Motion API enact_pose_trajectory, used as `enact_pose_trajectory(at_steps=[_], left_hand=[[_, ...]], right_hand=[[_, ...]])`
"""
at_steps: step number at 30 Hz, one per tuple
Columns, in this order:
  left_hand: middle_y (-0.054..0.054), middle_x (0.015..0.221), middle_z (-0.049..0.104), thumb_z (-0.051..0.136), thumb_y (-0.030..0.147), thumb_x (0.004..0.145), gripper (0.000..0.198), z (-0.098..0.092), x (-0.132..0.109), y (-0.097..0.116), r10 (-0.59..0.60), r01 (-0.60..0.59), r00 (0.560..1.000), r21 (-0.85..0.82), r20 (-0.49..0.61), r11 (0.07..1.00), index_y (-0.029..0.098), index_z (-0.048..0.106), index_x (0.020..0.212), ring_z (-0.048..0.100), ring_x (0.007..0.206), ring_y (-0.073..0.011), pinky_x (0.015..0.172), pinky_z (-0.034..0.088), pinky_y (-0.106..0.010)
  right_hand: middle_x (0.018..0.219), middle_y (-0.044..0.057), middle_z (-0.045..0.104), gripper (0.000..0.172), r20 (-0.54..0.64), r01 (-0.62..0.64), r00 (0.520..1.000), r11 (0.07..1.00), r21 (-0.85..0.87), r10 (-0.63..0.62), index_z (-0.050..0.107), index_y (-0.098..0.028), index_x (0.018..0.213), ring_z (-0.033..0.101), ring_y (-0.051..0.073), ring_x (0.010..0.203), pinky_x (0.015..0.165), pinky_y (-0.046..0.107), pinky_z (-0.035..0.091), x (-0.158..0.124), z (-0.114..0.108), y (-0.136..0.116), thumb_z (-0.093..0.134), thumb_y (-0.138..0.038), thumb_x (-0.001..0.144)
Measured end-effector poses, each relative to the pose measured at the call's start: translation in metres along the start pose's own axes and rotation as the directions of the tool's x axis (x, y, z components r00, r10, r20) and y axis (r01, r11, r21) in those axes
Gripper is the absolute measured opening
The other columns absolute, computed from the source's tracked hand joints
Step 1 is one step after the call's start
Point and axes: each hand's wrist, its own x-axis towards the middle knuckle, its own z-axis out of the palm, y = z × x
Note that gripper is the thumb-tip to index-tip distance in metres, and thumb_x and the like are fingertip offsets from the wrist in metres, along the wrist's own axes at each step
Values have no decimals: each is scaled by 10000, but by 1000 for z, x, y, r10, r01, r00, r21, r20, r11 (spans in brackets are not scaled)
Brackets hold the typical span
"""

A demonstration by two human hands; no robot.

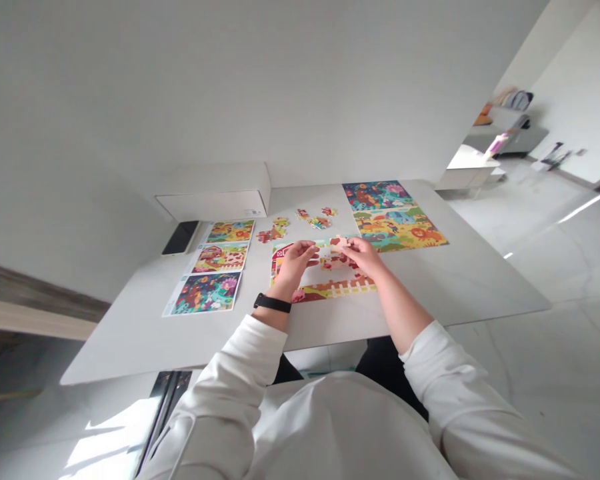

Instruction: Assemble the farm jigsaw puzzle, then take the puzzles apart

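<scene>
A partly assembled farm jigsaw puzzle (325,291) lies on the table in front of me, with a red barn at its left and a fence along its lower edge. My right hand (363,255) pinches a pink and brown puzzle piece (339,243) over the puzzle's upper right part. Over the left part hovers my left hand (299,259), fingers curved and apart, with nothing visible in them. Loose puzzle pieces (275,231) lie just beyond the puzzle, and a further group of pieces (319,220) sits to their right.
Three picture sheets (211,293) lie at the left, near a dark phone (181,238). A white box (213,203) stands at the back left against the wall. Two finished-looking puzzle pictures (397,227) cover the back right of the table (460,287).
</scene>
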Motion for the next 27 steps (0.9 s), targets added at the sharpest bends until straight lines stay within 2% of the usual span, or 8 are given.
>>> enact_pose_trajectory(at_steps=[3,7,10,14,17,20,23,27], left_hand=[[-37,956,745,880,459,793,411,4,-2,-2,-14,14,999,7,40,1000,196,670,1029,731,834,-150,765,646,-300],[-36,955,740,913,476,767,465,7,-5,-5,-33,31,994,25,101,999,197,678,1055,739,874,-178,792,668,-346],[-29,914,738,921,466,755,468,7,-5,-8,-53,50,991,25,119,998,200,680,1054,742,875,-188,771,663,-333],[-10,858,732,919,438,751,468,7,-4,-11,-51,48,989,19,137,999,200,676,1072,737,803,-176,720,651,-312],[7,823,720,930,422,732,488,8,-3,-12,-44,40,987,25,154,999,187,668,1070,703,709,-143,663,631,-283],[13,815,713,918,419,739,461,9,-3,-11,-27,21,988,37,154,999,184,663,1043,678,681,-126,635,610,-260],[2,822,713,890,417,759,415,9,-4,-10,-8,-5,984,70,179,998,184,654,1008,678,693,-130,644,602,-263],[-5,825,720,850,416,789,412,10,-8,-9,19,-56,973,157,230,986,189,631,1053,681,679,-129,656,578,-262]], right_hand=[[709,-34,689,450,75,-22,997,999,40,19,598,-272,899,593,171,590,585,275,473,-3,-2,-5,668,-714,857],[711,-21,698,404,97,-6,995,999,43,2,621,-267,894,598,180,612,582,279,439,-9,-2,-17,640,-670,898],[679,-19,675,398,118,11,993,999,49,-17,601,-262,864,595,187,627,600,292,429,-12,-2,-23,630,-656,913],[632,-36,624,416,144,38,989,999,9,-39,606,-258,871,523,163,569,564,278,377,-12,-2,-23,625,-671,922],[644,-38,626,426,167,47,985,999,11,-48,614,-252,870,532,157,583,571,267,384,-11,-3,-21,646,-673,919],[755,-15,695,416,174,44,983,997,65,-55,643,-245,918,607,172,673,618,268,442,-10,-3,-21,699,-656,889],[936,17,753,437,148,36,987,991,127,-55,683,-251,1096,677,193,792,658,274,497,-9,-4,-20,754,-608,854],[954,16,749,433,159,36,985,989,144,-60,703,-258,1171,701,194,824,662,269,533,-7,-8,-17,778,-537,849]])
